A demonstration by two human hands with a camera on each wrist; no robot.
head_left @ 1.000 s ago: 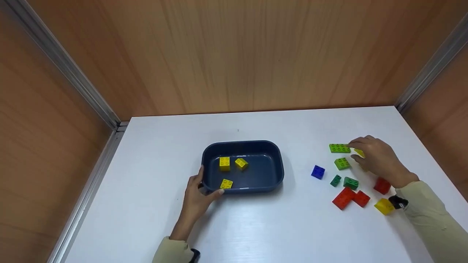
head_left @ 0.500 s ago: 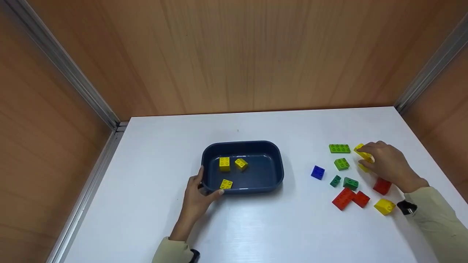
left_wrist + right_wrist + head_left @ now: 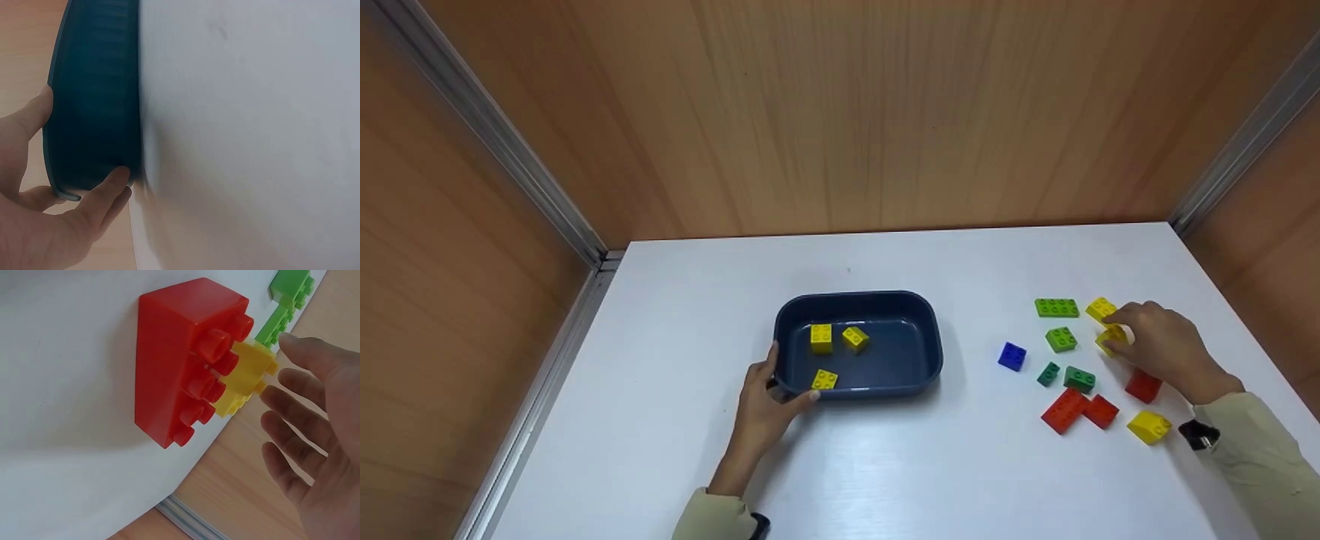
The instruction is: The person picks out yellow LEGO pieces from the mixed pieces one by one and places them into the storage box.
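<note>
My left hand (image 3: 765, 409) holds the near left corner of a dark blue rectangular tray (image 3: 934, 352), thumb on the rim. In the left wrist view, fingers lie along the tray's outer wall (image 3: 95, 95). Several yellow toy bricks lie inside, one being a two-by-two brick (image 3: 821, 339). On the right, my right hand (image 3: 1166, 349) hovers at a yellow brick (image 3: 1108, 340), its fingertips over it and partly hiding it. Another yellow brick (image 3: 1100, 309) lies just beyond. The right wrist view shows loosely bent fingers beside the yellow brick (image 3: 247, 371), without a visible grip.
Around the right hand lie a long light green brick (image 3: 1057, 307), a shorter light green brick (image 3: 1061, 339), a blue brick (image 3: 1012, 356), dark green bricks (image 3: 1080, 379), red bricks (image 3: 1065, 410) and a yellow brick (image 3: 1150, 427). Wooden panels (image 3: 840, 112) enclose the white table (image 3: 720, 300).
My right hand has drawn back toward the near right, from over the farther yellow brick to the nearer one, uncovering the farther one. The left hand and tray stay put.
</note>
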